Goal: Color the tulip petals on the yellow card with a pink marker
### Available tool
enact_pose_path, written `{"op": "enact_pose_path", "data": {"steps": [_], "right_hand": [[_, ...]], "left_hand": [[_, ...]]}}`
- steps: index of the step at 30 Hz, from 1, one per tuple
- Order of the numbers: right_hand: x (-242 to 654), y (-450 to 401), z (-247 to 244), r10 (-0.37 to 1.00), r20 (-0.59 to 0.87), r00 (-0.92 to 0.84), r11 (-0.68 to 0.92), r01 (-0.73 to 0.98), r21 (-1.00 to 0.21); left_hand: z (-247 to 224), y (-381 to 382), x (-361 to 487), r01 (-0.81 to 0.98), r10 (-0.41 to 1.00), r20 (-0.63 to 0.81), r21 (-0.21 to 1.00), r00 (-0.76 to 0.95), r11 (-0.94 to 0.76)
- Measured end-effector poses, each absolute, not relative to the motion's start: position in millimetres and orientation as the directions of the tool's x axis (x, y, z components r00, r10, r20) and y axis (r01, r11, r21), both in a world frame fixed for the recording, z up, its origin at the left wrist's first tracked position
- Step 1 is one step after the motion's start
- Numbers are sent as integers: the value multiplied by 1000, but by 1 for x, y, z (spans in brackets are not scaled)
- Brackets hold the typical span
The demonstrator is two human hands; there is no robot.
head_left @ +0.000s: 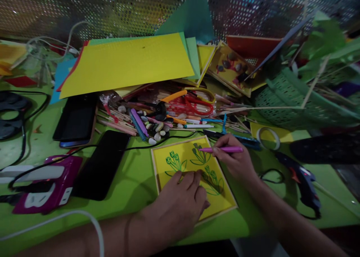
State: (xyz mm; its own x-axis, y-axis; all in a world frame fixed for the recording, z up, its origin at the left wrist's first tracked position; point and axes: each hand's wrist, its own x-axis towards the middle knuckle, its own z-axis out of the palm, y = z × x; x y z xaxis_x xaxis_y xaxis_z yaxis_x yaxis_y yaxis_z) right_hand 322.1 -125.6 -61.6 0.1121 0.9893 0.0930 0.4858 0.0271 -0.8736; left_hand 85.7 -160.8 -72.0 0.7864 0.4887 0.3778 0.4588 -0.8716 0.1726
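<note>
A square yellow card (180,146) with a thin pale wooden border lies on the green table, bearing flowers drawn in green outline. My right hand (236,159) pinches a pink felt-tip pen (229,149) over the card's upper right, its tip at the petals of the top flower drawing (200,154). These petals look darker than the other flowers' petals. My left hand (182,197) rests on the card's lower middle with fingers lightly bent, holding nothing and covering part of the drawings. Its thumb is mostly hidden.
Black phones (101,165) and a magenta power strip (53,184) lie left. Behind are pebbles (159,127), sticks, markers, scissors (199,105) and stacked coloured sheets (129,64). At right are a glue gun (302,182), a tape roll (268,139) and a green basket (292,99). A black cable (157,146) crosses behind the card.
</note>
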Motion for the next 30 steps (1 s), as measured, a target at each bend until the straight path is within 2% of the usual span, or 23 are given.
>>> {"op": "enact_pose_path", "data": {"steps": [30], "right_hand": [[321, -125, -58, 987, 98, 129, 23, 487, -873]], "left_hand": [[-70, -160, 85, 455, 486, 370, 174, 792, -873]]}}
